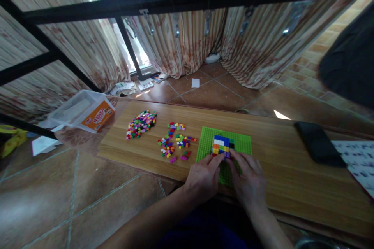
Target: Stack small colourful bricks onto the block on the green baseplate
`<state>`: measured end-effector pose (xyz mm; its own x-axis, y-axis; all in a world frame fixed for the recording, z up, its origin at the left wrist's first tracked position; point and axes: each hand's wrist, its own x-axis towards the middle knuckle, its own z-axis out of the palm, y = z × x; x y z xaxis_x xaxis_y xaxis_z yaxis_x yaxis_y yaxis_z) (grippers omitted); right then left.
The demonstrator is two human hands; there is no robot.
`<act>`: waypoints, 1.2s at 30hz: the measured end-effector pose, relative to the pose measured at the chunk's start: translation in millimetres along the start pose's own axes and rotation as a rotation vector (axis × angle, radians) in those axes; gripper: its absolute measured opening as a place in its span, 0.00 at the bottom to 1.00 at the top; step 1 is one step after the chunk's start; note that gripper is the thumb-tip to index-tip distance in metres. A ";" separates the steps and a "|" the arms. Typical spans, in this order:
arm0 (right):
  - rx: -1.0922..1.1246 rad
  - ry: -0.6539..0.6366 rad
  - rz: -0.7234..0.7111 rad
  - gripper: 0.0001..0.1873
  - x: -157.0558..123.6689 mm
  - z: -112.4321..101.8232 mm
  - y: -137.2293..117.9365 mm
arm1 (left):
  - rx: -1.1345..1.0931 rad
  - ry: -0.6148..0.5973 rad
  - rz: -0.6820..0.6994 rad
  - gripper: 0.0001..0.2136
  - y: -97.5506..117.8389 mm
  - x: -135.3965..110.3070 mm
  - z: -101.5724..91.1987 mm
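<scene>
Multicoloured bricks (222, 143) sit clustered on a green baseplate (242, 141) upon the wooden tabletop (280, 163). Left hand (203, 177) and right hand (249, 181) meet their near edge, fingers bent narrow; whether either grips one, I cannot tell. Leftward lie loose bricks (142, 124), then a clear bin (74, 111).

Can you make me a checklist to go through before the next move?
1. Green baseplate on the wooden table: ok.
2. Left hand and right hand at the built-up bricks: ok.
3. Bricks under the fingers pushed all the way down: cannot tell, fingers hide them.
4. Loose bricks all in one pile: not ok, they're in several groups.
5. Loose bricks left of the baseplate: ok.
</scene>
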<state>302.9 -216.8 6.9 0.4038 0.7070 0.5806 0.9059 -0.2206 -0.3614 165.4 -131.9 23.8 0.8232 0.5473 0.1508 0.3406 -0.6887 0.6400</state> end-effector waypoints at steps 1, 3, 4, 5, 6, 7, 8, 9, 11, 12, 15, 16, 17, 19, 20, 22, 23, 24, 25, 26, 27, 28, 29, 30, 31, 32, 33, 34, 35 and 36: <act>0.008 0.014 0.010 0.15 -1.4 -0.6 -0.3 | -0.006 0.002 0.005 0.20 -0.3 -0.3 -0.2; 0.014 0.032 0.025 0.14 -5.4 -2.4 -0.9 | -0.013 0.001 0.018 0.20 -0.8 -0.6 -0.8; 0.013 0.032 0.032 0.14 -7.7 -3.3 -1.2 | -0.013 -0.001 0.024 0.20 -0.9 -0.7 -1.1; 0.009 0.025 0.038 0.13 -10.0 -4.0 -1.5 | -0.013 -0.003 0.029 0.21 -0.8 -0.6 -1.3; 0.004 0.014 0.043 0.13 -12.0 -4.5 -1.9 | -0.013 -0.006 0.033 0.21 -0.4 -0.5 -1.5; -0.001 0.003 0.045 0.14 -13.5 -4.7 -2.3 | -0.013 -0.009 0.034 0.21 0.1 -0.3 -1.6; -0.004 -0.005 0.043 0.14 -14.6 -4.6 -2.7 | -0.012 -0.013 0.031 0.21 0.8 0.0 -1.7; -0.003 -0.009 0.038 0.15 -15.1 -4.1 -3.1 | -0.011 -0.016 0.027 0.22 1.6 0.2 -1.8; 0.005 -0.012 0.027 0.15 -15.1 -2.8 -3.9 | -0.002 -0.023 0.018 0.22 3.1 0.7 -2.0; 0.008 -0.011 0.024 0.15 -14.8 -2.1 -4.2 | 0.004 -0.027 0.017 0.22 3.7 1.0 -2.2; 0.005 -0.016 0.033 0.15 -13.9 -0.8 -5.0 | 0.029 -0.046 0.024 0.23 5.0 2.6 -3.1; 0.000 -0.019 0.037 0.15 -13.8 -0.7 -5.2 | 0.044 -0.058 0.032 0.23 5.4 3.4 -3.4; -0.003 -0.023 0.040 0.15 -13.8 -0.7 -5.3 | 0.064 -0.074 0.043 0.23 5.9 4.3 -3.7; -0.005 -0.029 0.041 0.15 -14.1 -1.2 -5.2 | 0.126 -0.111 0.059 0.24 7.3 6.4 -4.0; -0.004 -0.030 0.043 0.14 -14.4 -1.5 -5.1 | 0.161 -0.129 0.065 0.24 8.2 7.4 -4.2; 0.000 -0.034 0.047 0.14 -15.0 -1.9 -4.6 | 0.225 -0.158 0.072 0.25 10.5 9.0 -4.7; 0.002 -0.036 0.048 0.14 -15.3 -2.0 -4.2 | 0.251 -0.169 0.075 0.25 11.7 9.6 -5.1; 0.002 -0.038 0.048 0.14 -15.6 -2.0 -3.9 | 0.272 -0.179 0.079 0.25 13.1 10.2 -5.6; 0.001 -0.040 0.046 0.14 -15.9 -1.8 -3.6 | 0.290 -0.189 0.082 0.24 14.5 10.7 -6.2; -0.003 -0.041 0.042 0.14 -16.1 -1.6 -3.3 | 0.307 -0.199 0.080 0.24 16.0 11.3 -6.7; -0.009 -0.038 0.037 0.14 -16.3 -1.3 -3.0 | 0.322 -0.210 0.071 0.24 17.3 11.9 -7.2; -0.016 -0.032 0.031 0.15 -16.3 -1.0 -2.8 | 0.333 -0.220 0.060 0.24 18.6 12.6 -7.5; -0.020 -0.028 0.022 0.15 -16.3 -0.8 -2.6 | 0.342 -0.227 0.046 0.23 19.6 13.2 -7.6; -0.024 -0.023 0.015 0.15 -16.2 -0.7 -2.4 | 0.348 -0.231 0.032 0.23 20.4 13.9 -7.4; -0.026 -0.021 0.009 0.16 -16.0 -0.7 -2.3 | 0.353 -0.233 0.020 0.23 20.9 14.4 -6.9; -0.026 -0.022 0.004 0.16 -15.8 -0.8 -2.1 | 0.358 -0.229 0.009 0.22 21.1 14.9 -6.1; -0.025 -0.025 0.001 0.16 -15.6 -1.0 -1.9 | 0.364 -0.222 -0.001 0.22 21.0 15.2 -5.1; -0.022 -0.026 -0.001 0.16 -15.5 -1.3 -1.7 | 0.370 -0.214 -0.011 0.22 20.8 15.4 -4.0; -0.017 -0.025 -0.002 0.16 -15.4 -1.7 -1.5 | 0.376 -0.205 -0.020 0.22 20.4 15.5 -2.8; -0.010 -0.021 -0.002 0.16 -15.4 -2.2 -1.2 | 0.378 -0.196 -0.027 0.22 20.0 15.6 -1.9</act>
<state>295.8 -228.9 0.0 0.3996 0.7216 0.5653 0.9079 -0.2263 -0.3529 184.2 -136.2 40.4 0.8700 0.4921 -0.0316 0.4759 -0.8211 0.3151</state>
